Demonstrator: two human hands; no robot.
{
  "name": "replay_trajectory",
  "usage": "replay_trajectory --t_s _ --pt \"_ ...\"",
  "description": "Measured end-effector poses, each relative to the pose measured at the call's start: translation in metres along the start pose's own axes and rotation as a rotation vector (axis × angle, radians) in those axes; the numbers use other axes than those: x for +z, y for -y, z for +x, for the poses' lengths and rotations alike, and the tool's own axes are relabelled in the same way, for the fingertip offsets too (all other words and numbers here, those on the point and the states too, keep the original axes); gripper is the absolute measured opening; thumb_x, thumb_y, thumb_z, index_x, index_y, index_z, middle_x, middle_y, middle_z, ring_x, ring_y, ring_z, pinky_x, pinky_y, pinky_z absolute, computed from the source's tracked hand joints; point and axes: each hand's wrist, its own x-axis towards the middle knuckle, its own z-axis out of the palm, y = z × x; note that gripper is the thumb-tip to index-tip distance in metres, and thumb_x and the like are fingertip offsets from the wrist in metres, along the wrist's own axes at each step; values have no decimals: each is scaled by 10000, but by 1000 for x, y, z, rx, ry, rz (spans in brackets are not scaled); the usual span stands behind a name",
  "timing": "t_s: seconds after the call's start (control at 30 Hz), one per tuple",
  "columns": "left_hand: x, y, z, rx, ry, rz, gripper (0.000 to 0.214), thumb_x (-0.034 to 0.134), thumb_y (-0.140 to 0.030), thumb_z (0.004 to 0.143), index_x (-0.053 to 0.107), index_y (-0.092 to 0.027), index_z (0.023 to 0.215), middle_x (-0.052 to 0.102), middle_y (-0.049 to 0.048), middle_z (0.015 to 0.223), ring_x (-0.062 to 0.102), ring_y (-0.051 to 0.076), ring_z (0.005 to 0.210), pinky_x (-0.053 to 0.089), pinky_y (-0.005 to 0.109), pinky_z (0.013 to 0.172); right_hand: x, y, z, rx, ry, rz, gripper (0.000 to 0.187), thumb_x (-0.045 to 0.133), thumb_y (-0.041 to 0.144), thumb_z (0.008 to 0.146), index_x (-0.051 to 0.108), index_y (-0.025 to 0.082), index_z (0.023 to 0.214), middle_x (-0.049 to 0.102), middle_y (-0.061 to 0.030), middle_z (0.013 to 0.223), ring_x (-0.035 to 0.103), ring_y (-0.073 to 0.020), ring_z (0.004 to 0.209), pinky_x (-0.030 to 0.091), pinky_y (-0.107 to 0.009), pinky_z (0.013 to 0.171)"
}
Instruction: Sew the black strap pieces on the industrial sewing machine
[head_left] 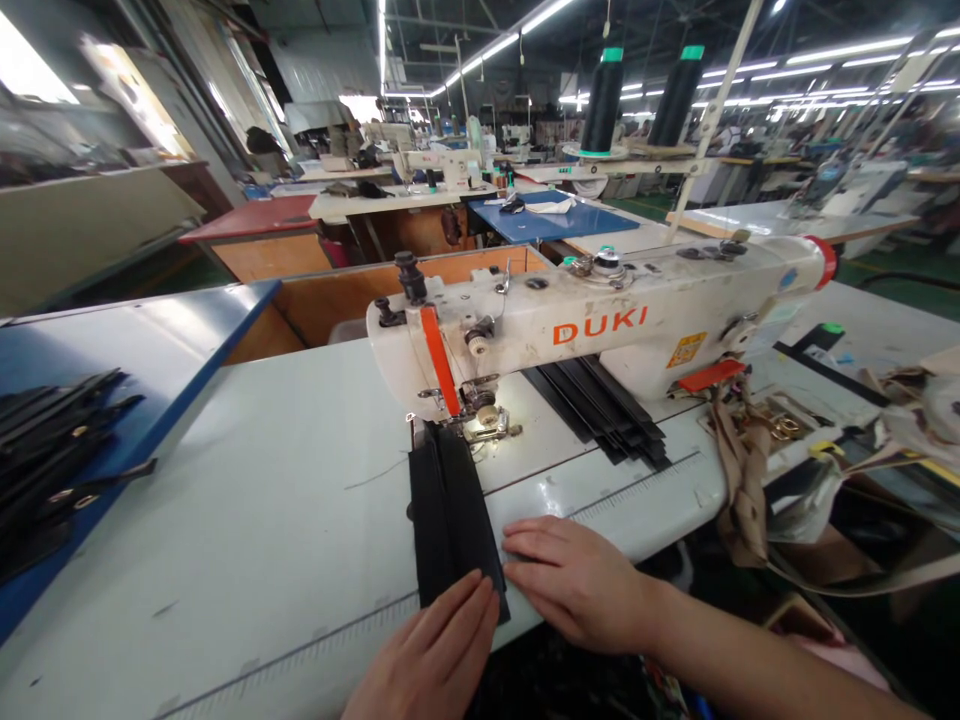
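A black fabric strip (448, 510) runs from under the presser foot of the white sewing machine (600, 320) down toward the table's front edge. My left hand (435, 650) rests on the strip's near end, its fingers stretched out and lying flat side by side. Beside the strip's right edge, my right hand (574, 580) lies with fingers extended, the tips at or very near the fabric. Neither hand grips anything that I can see. Under the machine's arm lies a fanned stack of black strips (600, 410). A lit needle area (491, 430) shows at the strip's far end.
Dark straps with metal eyelets (67, 450) lie on a blue table (195, 330) at left. To the right are brown straps (739, 480) and a tray of metal rings (784, 425). Two black thread cones (604, 100) stand above the machine. A printed ruler (300, 655) follows the table's front edge.
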Motion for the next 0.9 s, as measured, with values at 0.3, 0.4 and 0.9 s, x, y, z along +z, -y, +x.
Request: replay_trajectory --t_s 0.3,0.4,0.9 --pt "-2 1 5 -6 -49 -1 443 243 -67 948 644 -154 1116 668 45 1161 601 173 1089 534 229 874 -1 1 -1 17 17 6 237 441 142 918 622 106 1067 651 -138 1094 541 -220 1135 462 -358 981" --pt "1 0 2 -26 -49 -21 420 265 -74 950 633 -154 1135 661 49 1172 591 175 1105 530 235 885 -2 1 1 16 22 9 235 444 149 918 623 103 1064 648 -141 1096 540 -224 1132 464 -361 979" --pt "24 -17 -11 -147 -88 -33 384 333 -110 906 599 -132 1182 644 95 1173 534 225 1176 522 280 903 -9 13 4 -73 146 -17 241 429 100 886 609 95 1046 642 -117 908 556 -211 905 491 -334 863"
